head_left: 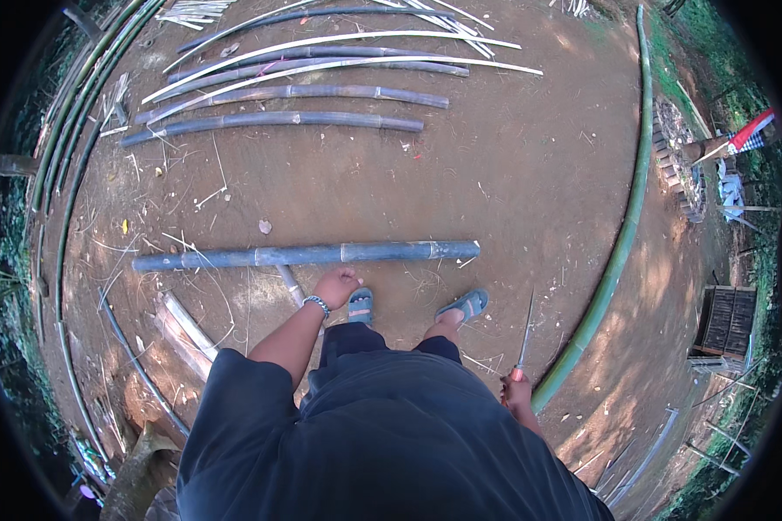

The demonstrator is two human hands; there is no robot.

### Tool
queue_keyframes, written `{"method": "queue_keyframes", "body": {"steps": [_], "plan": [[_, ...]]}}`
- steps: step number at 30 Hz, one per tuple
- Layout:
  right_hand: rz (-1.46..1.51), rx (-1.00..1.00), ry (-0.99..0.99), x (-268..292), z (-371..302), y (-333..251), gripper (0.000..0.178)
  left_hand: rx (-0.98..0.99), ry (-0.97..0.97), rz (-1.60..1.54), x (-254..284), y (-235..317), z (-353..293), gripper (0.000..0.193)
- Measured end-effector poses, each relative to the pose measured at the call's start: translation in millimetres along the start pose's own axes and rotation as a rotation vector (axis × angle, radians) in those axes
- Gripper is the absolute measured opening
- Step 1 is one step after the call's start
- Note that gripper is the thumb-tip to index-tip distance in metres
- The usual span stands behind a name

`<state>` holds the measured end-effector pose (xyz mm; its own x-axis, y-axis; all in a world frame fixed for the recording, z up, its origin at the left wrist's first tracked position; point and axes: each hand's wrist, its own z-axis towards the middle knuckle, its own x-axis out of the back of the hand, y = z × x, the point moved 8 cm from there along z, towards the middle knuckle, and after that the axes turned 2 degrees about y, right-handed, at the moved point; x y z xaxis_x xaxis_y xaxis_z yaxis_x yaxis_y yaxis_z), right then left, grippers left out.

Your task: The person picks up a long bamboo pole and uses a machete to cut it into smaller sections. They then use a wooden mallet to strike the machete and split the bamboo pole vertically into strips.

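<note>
A thick dark bamboo pole (300, 255) lies crosswise on the ground just ahead of my feet. My left hand (337, 284), with a bracelet at the wrist, hangs over its near side with the fingers loosely curled in and nothing seen in them. A shorter piece of bamboo (289, 282) slants from beneath the pole toward my left forearm. At my right side, my right hand (518, 392) is closed round the orange handle of a long narrow-bladed tool (526, 334). Its blade points forward; whether it is a saw or a knife I cannot make out.
Several dark bamboo poles (274, 120) and pale split strips (347, 62) lie farther ahead. A long green bamboo pole (627, 230) curves along my right. More poles (63, 156) line the left, near split bamboo pieces (187, 326). A woven bamboo structure (726, 321) stands far right.
</note>
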<state>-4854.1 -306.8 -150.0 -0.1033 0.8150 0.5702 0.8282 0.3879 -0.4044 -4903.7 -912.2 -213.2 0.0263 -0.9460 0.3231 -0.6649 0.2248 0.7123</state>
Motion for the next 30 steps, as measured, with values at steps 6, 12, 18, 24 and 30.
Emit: {"method": "queue_keyframes", "body": {"steps": [6, 12, 18, 24, 30], "plan": [[-0.102, 0.053, -0.168, 9, 147, -98, 0.019, 0.076, -0.019, 0.022, -90, 9, 27, 0.045], [-0.395, -0.018, -0.174, 35, 324, -117, 0.028, -0.002, -0.006, 0.189, -204, 35, 157, 0.043], [-0.455, -0.228, -0.156, 43, 402, -96, 0.028, 0.114, -0.373, 0.796, -315, -45, 311, 0.045], [-0.676, -0.246, -0.196, 39, 449, -51, 0.022, 0.108, 0.020, 1.101, -312, -148, 422, 0.066], [-0.941, 0.001, -0.171, 23, 494, -44, 0.027, 0.167, -0.338, 1.102, -317, -197, 472, 0.077]]}}
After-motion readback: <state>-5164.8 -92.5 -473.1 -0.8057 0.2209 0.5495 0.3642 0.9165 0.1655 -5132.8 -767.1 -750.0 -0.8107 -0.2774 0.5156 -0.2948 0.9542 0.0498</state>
